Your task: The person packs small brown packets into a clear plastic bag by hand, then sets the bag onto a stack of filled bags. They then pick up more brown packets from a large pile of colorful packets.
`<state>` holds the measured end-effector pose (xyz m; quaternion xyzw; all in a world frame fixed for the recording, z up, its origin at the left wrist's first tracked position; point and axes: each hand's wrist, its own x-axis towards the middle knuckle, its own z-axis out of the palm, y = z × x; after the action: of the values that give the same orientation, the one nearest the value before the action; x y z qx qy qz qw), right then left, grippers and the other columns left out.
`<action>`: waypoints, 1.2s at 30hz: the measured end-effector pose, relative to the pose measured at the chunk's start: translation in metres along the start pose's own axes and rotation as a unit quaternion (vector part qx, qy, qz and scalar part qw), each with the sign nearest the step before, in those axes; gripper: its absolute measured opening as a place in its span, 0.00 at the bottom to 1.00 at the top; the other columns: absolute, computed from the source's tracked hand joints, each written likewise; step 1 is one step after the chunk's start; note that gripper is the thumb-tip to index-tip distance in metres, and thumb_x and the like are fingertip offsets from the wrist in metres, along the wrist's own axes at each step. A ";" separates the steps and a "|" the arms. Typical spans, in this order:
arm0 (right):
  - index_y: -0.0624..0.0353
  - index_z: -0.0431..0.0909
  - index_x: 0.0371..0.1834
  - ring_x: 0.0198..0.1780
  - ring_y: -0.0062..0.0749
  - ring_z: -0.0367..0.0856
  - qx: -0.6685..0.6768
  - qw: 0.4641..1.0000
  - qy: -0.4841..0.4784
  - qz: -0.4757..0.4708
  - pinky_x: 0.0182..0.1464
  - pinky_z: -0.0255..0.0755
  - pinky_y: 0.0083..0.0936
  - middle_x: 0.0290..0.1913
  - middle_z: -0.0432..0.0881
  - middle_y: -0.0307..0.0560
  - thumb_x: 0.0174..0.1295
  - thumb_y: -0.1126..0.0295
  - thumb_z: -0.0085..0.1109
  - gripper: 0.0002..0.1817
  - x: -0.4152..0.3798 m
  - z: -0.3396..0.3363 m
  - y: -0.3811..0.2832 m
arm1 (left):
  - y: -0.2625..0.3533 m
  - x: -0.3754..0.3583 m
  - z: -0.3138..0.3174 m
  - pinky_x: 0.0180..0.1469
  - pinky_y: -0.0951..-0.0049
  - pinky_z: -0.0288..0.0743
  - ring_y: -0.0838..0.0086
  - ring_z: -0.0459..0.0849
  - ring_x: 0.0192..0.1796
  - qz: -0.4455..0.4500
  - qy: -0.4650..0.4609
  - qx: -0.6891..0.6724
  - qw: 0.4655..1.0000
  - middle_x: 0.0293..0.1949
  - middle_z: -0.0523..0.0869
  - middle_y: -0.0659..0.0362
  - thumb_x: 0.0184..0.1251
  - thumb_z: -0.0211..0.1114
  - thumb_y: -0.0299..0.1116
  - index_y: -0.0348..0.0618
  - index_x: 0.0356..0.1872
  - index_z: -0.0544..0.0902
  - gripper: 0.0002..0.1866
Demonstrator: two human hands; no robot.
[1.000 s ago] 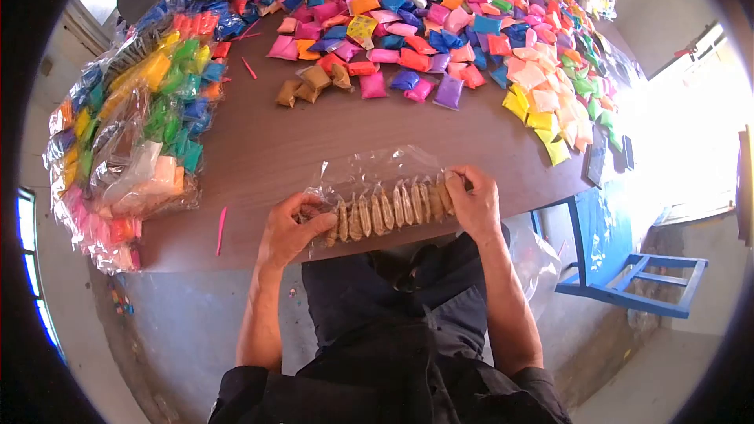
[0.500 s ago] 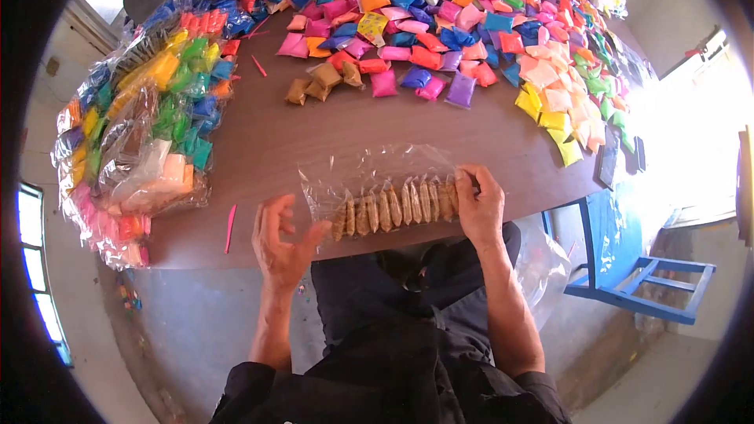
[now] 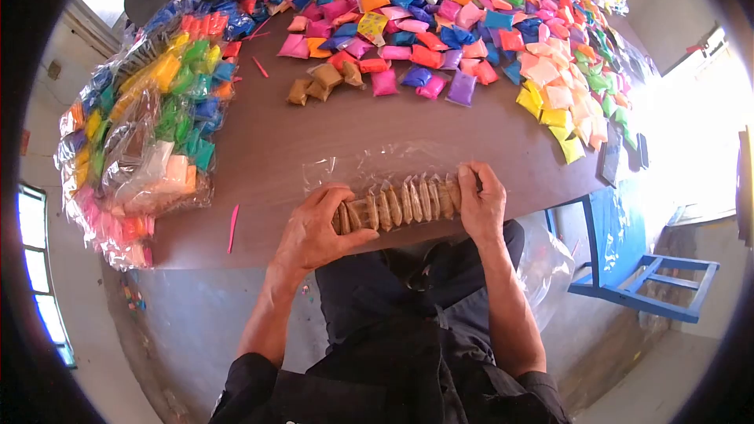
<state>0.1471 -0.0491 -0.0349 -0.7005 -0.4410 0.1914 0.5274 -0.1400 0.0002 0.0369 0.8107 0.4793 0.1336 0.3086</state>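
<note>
A row of brown packets (image 3: 404, 202) stands side by side in a clear plastic bag (image 3: 369, 161) near the table's front edge. My left hand (image 3: 318, 226) is closed around the row's left end, fingers over the top and thumb along the front. At the right end, my right hand (image 3: 481, 202) grips the packets, with its fingertips on top. The bag's loose film spreads on the table behind the row. Several more brown packets (image 3: 323, 81) lie farther back on the table.
A big heap of coloured packets (image 3: 424, 23) covers the back of the brown table (image 3: 259, 133). Bagged packets (image 3: 157, 133) pile up at the left. Pink plastic strips (image 3: 233, 228) lie near them. A blue chair (image 3: 620, 259) stands at the right, beyond yellow packets (image 3: 556, 119).
My left hand has moved right, from open beside the bag to closed around the left end of the row. My right hand stays at the right end.
</note>
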 end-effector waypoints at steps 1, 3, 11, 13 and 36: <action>0.61 0.86 0.48 0.37 0.25 0.81 -0.001 1.000 -0.001 -0.006 0.45 0.78 0.27 0.33 0.86 0.46 0.76 0.67 0.65 0.09 0.000 0.000 0.000 | 0.001 0.000 0.000 0.68 0.55 0.80 0.51 0.83 0.69 0.025 0.023 0.012 0.999 0.66 0.84 0.47 0.50 0.87 0.52 0.39 0.65 0.82 0.43; 0.61 0.86 0.48 0.37 0.25 0.81 -0.004 1.000 -0.001 -0.009 0.45 0.78 0.27 0.33 0.86 0.46 0.76 0.66 0.65 0.09 0.001 0.001 0.000 | 0.005 0.003 0.003 0.68 0.54 0.80 0.50 0.82 0.70 0.077 0.068 0.034 0.994 0.68 0.83 0.47 0.50 0.87 0.54 0.39 0.67 0.80 0.45; 0.61 0.86 0.48 0.37 0.26 0.83 -0.003 1.000 0.008 0.002 0.45 0.79 0.28 0.34 0.87 0.47 0.75 0.67 0.65 0.09 0.001 0.002 0.003 | 0.014 0.027 0.016 0.68 0.53 0.79 0.49 0.82 0.69 0.119 -0.016 0.075 0.990 0.68 0.82 0.46 0.52 0.85 0.57 0.40 0.70 0.79 0.47; 0.62 0.86 0.47 0.38 0.25 0.83 -0.003 1.000 0.006 0.003 0.45 0.78 0.28 0.34 0.87 0.46 0.75 0.67 0.65 0.09 0.003 0.001 0.001 | 0.014 0.029 0.016 0.68 0.52 0.78 0.48 0.83 0.68 0.094 -0.048 0.056 0.993 0.67 0.82 0.46 0.52 0.84 0.57 0.40 0.70 0.78 0.47; 0.65 0.87 0.48 0.37 0.22 0.81 0.027 0.998 -0.007 0.053 0.44 0.78 0.26 0.32 0.86 0.43 0.74 0.66 0.66 0.11 0.005 -0.001 0.000 | 0.056 0.054 0.042 0.71 0.53 0.75 0.48 0.82 0.68 0.190 -0.012 0.080 0.979 0.65 0.85 0.46 0.50 0.84 0.54 0.41 0.72 0.76 0.48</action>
<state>0.1510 -0.0456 -0.0334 -0.7072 -0.4016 0.2352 0.5322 -0.0526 0.0121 0.0354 0.9104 0.3225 0.1414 0.2172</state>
